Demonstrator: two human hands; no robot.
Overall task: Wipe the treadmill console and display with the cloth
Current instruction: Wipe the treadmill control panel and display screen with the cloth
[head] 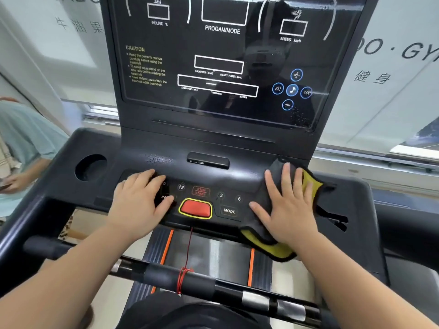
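The black treadmill console (209, 179) fills the middle, with its dark glossy display (221, 62) rising behind it. My right hand (289, 205) lies flat, fingers spread, pressing a dark grey and yellow cloth (268, 243) onto the console's right side, beside the MODE button (229, 211). The cloth hangs over the console's front edge. My left hand (140, 200) rests flat on the left buttons with nothing in it. Water droplets speckle the console near the small tray (207, 160) and the display's lower right corner.
A red safety key (196, 208) sits at the console's centre, its red cord tied to the front handlebar (190, 279). A round cup holder (90, 167) is at the left. A person in a teal shirt (21, 143) stands at the far left.
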